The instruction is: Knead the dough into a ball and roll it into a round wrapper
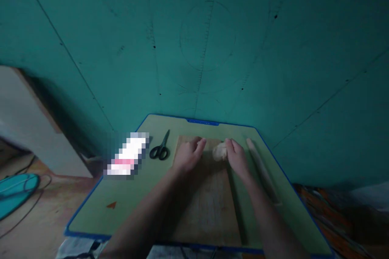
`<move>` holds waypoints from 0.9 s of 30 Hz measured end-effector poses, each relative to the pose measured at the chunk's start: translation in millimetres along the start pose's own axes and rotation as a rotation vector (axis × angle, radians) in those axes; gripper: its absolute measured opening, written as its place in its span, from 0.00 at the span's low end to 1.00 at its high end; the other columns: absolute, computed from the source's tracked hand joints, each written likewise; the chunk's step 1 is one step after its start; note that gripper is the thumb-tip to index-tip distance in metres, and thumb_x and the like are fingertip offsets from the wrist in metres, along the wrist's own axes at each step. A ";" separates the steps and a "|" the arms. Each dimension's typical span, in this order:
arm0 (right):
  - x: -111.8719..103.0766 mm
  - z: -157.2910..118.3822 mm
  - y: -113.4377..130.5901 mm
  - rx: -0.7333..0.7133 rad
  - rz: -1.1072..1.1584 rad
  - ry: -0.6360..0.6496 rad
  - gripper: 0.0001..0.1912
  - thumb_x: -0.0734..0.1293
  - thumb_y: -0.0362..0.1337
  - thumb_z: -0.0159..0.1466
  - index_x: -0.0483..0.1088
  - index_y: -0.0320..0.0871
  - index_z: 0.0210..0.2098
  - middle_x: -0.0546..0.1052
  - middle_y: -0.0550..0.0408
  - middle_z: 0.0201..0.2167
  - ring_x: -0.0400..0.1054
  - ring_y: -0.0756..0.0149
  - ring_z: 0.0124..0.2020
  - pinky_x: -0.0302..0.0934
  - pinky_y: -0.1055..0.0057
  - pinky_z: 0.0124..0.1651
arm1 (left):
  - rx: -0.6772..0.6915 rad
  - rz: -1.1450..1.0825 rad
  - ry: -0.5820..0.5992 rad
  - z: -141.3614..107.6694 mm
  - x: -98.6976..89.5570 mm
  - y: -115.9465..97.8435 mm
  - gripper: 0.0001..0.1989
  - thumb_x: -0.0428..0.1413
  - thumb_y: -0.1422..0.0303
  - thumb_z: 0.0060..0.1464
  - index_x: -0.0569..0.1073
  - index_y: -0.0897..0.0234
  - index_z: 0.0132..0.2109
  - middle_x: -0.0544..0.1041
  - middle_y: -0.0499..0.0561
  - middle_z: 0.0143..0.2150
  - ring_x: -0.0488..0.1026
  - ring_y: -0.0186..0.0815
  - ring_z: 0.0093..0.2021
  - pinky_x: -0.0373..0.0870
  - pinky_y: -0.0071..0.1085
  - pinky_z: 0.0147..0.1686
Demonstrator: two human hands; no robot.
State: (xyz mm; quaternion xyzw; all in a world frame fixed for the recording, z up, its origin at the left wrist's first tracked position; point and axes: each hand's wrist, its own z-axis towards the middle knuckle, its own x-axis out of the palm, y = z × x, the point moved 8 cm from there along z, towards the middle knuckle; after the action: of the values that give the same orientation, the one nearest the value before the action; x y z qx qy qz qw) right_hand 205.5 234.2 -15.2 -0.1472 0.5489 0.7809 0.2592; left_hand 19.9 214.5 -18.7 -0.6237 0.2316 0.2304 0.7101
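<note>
A wooden board lies on the green table. Over the board's far left part is my left hand, its fingers curled with the thumb against them; whatever it may hold is too small to make out. My right hand, at the board's far right edge, has its fingers closed on the side of a pale, dough-like lump. The lump is between my two hands, apart from the left one.
Black scissors and a blurred-out bright object lie left of the board. A long pale stick is on the right. An orange scrap sits near left. Behind the table stands a green wall.
</note>
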 end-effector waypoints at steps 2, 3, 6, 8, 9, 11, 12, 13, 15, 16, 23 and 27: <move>3.9 0.9 1.5 -0.021 0.065 0.056 0.18 0.55 0.54 0.64 0.64 0.48 0.29 0.73 0.55 0.25 0.67 0.61 0.30 0.60 0.68 0.34 | -0.040 0.106 -0.053 6.1 -7.8 8.4 0.22 0.40 0.57 0.68 0.75 0.61 0.40 0.79 0.50 0.29 0.77 0.38 0.33 0.65 0.30 0.34; 9.0 0.1 4.5 -0.035 0.089 0.094 0.17 0.56 0.52 0.64 0.65 0.48 0.30 0.74 0.56 0.27 0.68 0.62 0.31 0.60 0.69 0.34 | -0.058 0.151 -0.079 9.2 -10.9 12.9 0.22 0.39 0.59 0.69 0.75 0.62 0.40 0.80 0.52 0.31 0.77 0.39 0.35 0.66 0.30 0.35; 28.7 -6.9 17.0 -0.055 0.069 0.172 0.10 0.56 0.44 0.61 0.64 0.48 0.30 0.73 0.57 0.26 0.67 0.63 0.29 0.58 0.70 0.32 | -0.071 0.222 -0.131 16.7 -14.6 24.3 0.20 0.40 0.63 0.69 0.75 0.64 0.42 0.81 0.58 0.40 0.78 0.42 0.44 0.68 0.35 0.44; 39.8 -13.6 26.2 -0.063 -0.051 0.185 0.06 0.57 0.39 0.59 0.63 0.48 0.29 0.72 0.58 0.24 0.66 0.63 0.27 0.54 0.71 0.30 | -0.044 0.269 -0.139 19.4 -12.2 28.8 0.17 0.43 0.65 0.69 0.75 0.65 0.45 0.79 0.61 0.47 0.74 0.45 0.54 0.65 0.39 0.53; 44.4 -17.2 30.8 -0.068 -0.139 0.188 0.05 0.57 0.38 0.59 0.63 0.48 0.29 0.71 0.59 0.23 0.65 0.64 0.26 0.51 0.71 0.29 | -0.022 0.292 -0.131 20.1 -9.6 30.2 0.15 0.44 0.66 0.68 0.75 0.66 0.47 0.78 0.61 0.51 0.71 0.46 0.58 0.63 0.41 0.57; 52.2 -25.0 39.9 -0.093 -0.315 0.205 0.05 0.58 0.37 0.61 0.65 0.48 0.30 0.70 0.59 0.21 0.63 0.64 0.23 0.46 0.70 0.28 | 0.026 0.328 -0.100 20.7 -3.6 32.2 0.14 0.46 0.67 0.68 0.74 0.66 0.49 0.76 0.61 0.56 0.66 0.45 0.63 0.58 0.43 0.62; 55.5 -29.0 44.0 -0.109 -0.378 0.215 0.06 0.59 0.38 0.63 0.65 0.48 0.30 0.70 0.60 0.20 0.63 0.65 0.23 0.44 0.70 0.28 | 0.048 0.341 -0.082 21.0 -0.9 32.9 0.13 0.46 0.67 0.68 0.74 0.65 0.50 0.75 0.61 0.57 0.64 0.45 0.64 0.57 0.42 0.63; 58.8 -33.0 47.5 -0.124 -0.416 0.228 0.07 0.60 0.39 0.64 0.65 0.48 0.30 0.70 0.60 0.20 0.62 0.65 0.23 0.43 0.70 0.28 | 0.069 0.352 -0.065 21.4 1.2 33.7 0.13 0.46 0.67 0.68 0.74 0.65 0.50 0.74 0.60 0.57 0.64 0.44 0.64 0.56 0.42 0.63; 64.9 -40.1 51.7 -0.143 -0.442 0.256 0.11 0.60 0.41 0.66 0.65 0.47 0.29 0.71 0.59 0.21 0.62 0.66 0.23 0.43 0.70 0.27 | 0.091 0.366 -0.044 23.6 3.0 36.1 0.13 0.47 0.67 0.67 0.73 0.65 0.51 0.74 0.60 0.58 0.65 0.44 0.64 0.57 0.40 0.63; 67.5 -42.7 52.5 -0.143 -0.449 0.265 0.12 0.59 0.42 0.67 0.65 0.47 0.28 0.71 0.59 0.21 0.62 0.66 0.23 0.42 0.70 0.27 | 0.092 0.369 -0.040 25.4 2.8 38.0 0.14 0.46 0.67 0.67 0.73 0.65 0.53 0.74 0.60 0.58 0.65 0.44 0.63 0.58 0.40 0.62; 78.7 -43.4 63.2 -0.216 -0.538 0.287 0.15 0.54 0.38 0.70 0.68 0.47 0.30 0.73 0.56 0.23 0.62 0.66 0.24 0.40 0.68 0.28 | 0.059 0.356 -0.048 39.6 3.6 51.4 0.18 0.42 0.72 0.67 0.69 0.67 0.58 0.74 0.62 0.56 0.68 0.44 0.59 0.61 0.39 0.57; 79.3 -40.8 68.6 -0.248 -0.566 0.279 0.15 0.55 0.38 0.69 0.69 0.46 0.31 0.73 0.57 0.23 0.63 0.66 0.24 0.41 0.69 0.29 | 0.057 0.342 -0.037 40.6 4.9 51.7 0.16 0.46 0.73 0.63 0.71 0.65 0.54 0.76 0.60 0.53 0.68 0.44 0.58 0.62 0.38 0.55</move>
State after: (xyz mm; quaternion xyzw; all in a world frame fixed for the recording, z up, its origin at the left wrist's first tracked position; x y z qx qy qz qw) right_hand 99.2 197.4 -16.9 -0.4297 0.4174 0.7111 0.3681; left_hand -6.3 261.0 -57.4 -0.5506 0.3277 0.3524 0.6821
